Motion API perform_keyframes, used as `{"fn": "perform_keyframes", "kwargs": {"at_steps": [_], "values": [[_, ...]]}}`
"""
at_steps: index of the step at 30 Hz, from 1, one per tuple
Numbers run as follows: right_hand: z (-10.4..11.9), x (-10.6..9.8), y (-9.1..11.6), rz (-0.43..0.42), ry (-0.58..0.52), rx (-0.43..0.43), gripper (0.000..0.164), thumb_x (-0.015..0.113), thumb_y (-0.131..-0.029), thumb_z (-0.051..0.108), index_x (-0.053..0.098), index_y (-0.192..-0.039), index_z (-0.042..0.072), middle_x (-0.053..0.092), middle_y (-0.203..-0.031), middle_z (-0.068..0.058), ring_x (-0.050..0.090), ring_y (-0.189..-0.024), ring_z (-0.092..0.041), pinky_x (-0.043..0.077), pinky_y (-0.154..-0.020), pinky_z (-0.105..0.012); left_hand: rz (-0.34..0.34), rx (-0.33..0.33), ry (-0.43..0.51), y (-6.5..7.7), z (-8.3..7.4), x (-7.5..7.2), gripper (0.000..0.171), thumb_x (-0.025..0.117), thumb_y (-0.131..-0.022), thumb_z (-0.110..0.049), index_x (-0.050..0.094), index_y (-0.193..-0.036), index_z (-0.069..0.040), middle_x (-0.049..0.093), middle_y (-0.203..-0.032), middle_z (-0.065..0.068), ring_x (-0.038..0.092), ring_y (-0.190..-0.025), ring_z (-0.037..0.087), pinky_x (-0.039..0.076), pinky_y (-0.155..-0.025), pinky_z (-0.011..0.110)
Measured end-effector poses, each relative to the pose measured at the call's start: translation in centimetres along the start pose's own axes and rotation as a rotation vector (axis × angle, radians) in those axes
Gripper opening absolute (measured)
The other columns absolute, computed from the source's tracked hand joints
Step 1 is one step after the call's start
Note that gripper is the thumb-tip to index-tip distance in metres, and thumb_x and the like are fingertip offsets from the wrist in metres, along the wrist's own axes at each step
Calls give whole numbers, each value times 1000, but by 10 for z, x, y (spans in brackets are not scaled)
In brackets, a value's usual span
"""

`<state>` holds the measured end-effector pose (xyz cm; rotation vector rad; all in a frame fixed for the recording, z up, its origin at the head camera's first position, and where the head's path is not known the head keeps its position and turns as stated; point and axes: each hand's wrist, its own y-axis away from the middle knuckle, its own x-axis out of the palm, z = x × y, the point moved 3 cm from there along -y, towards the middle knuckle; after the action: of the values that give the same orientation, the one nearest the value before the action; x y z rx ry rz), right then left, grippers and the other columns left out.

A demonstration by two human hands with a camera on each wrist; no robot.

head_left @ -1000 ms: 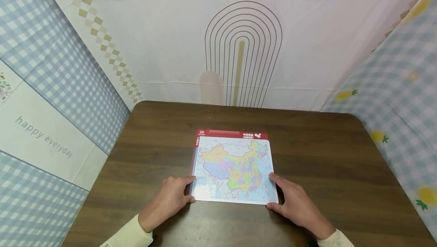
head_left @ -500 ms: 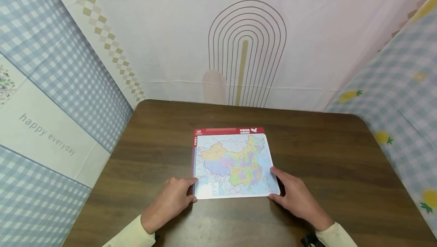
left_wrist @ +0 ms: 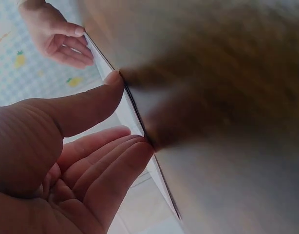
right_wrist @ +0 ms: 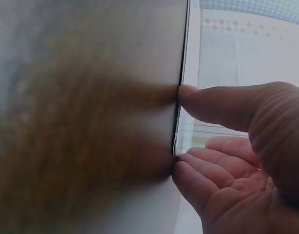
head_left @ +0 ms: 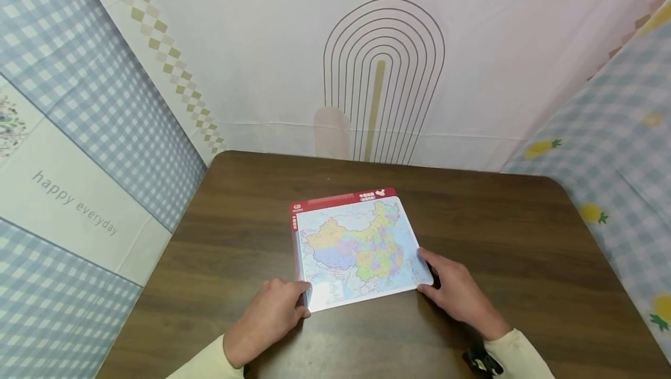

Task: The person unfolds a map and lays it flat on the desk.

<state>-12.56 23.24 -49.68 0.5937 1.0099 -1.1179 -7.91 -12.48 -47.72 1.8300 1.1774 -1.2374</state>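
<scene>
Pale fabric printed with a nested-line arch [head_left: 384,82] hangs behind a dark brown wood-grain worktop [head_left: 503,222], with blue-and-white checked cloth [head_left: 131,94] on the left, lettered "happy everyday", and pineapple-print checked cloth [head_left: 618,152] on the right. Near the middle of the worktop lies a thin map board [head_left: 362,251], face up and turned slightly, its right side set farther back; it shows a pastel map of China beneath a red band, and a bright glare covers its near-left corner. A person's left hand [head_left: 272,316] touches the board's left edge near that corner, thumb and fingers spread apart, tips against the rim. Opposite, the right hand [head_left: 458,289] touches the right edge near its front corner, thumb and fingers likewise apart. Both sleeves [head_left: 516,356] are cream
</scene>
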Motion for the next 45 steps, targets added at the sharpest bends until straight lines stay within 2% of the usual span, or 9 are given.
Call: {"fn": "perform_keyframes", "kwargs": {"at_steps": [7, 14, 18, 24, 30, 37, 42, 45], "values": [[-5, 0, -10, 11, -68, 14, 75, 89, -84, 4, 54, -149, -6, 63, -144, -29, 68, -125, -38, 62, -88, -41, 7, 6, -13, 2, -6, 2, 26, 95, -78, -25, 71, -84, -18, 64, -66, -10, 46, -57, 3, 41, -55, 23], [-13, -2, -24, 22, -97, 21, 72, 88, -85, 4, 55, -149, -4, 62, -146, -27, 68, -126, -37, 60, -93, -44, 16, -2, -17, 1, -13, 5, 30, 95, -77, -26, 66, -75, -21, 56, -61, -14, 43, -56, 5, 39, -56, 24], [-21, 0, -34, 55, -129, 59, 72, 86, -87, 4, 55, -151, -1, 62, -148, -24, 67, -129, -35, 57, -98, -44, 11, -24, -21, 0, -18, 7, 31, 96, -76, -28, 66, -75, -21, 57, -61, -14, 44, -57, 6, 39, -57, 25], [-32, -1, -49, 74, -201, 59, 70, 87, -85, 1, 57, -149, 0, 63, -147, -23, 67, -129, -34, 56, -100, -45, 13, -69, -12, -4, -25, 9, 28, 97, -76, -28, 70, -80, -18, 59, -64, -11, 46, -59, 8, 41, -58, 27], [-44, -1, -64, 86, -241, 68, 66, 86, -86, 1, 61, -147, 2, 64, -147, -21, 67, -130, -34, 55, -101, -45, -15, -71, -29, -8, -32, 11, 31, 98, -73, -27, 68, -76, -17, 58, -62, -10, 49, -59, 8, 42, -57, 29], [-47, -3, -79, 102, -261, 79, 62, 84, -88, 1, 61, -146, 2, 63, -148, -20, 66, -131, -34, 54, -103, -46, -11, -95, -54, -9, -42, 14, 30, 96, -75, -28, 68, -77, -18, 62, -65, -8, 55, -60, 11, 44, -54, 32], [-46, -6, -82, 118, -258, 94, 61, 83, -89, 0, 61, -146, 1, 63, -149, -20, 65, -132, -34, 54, -103, -46, 3, -128, -77, -11, -45, 15, 30, 95, -76, -29, 69, -79, -16, 64, -68, -3, 58, -61, 15, 46, -52, 36], [-44, -6, -81, 118, -249, 90, 61, 82, -90, 1, 60, -147, 1, 62, -149, -21, 65, -133, -34, 54, -104, -47, 13, -124, -80, -11, -45, 15, 30, 95, -77, -31, 69, -79, -16, 64, -67, -4, 56, -60, 14, 45, -53, 35]]}}
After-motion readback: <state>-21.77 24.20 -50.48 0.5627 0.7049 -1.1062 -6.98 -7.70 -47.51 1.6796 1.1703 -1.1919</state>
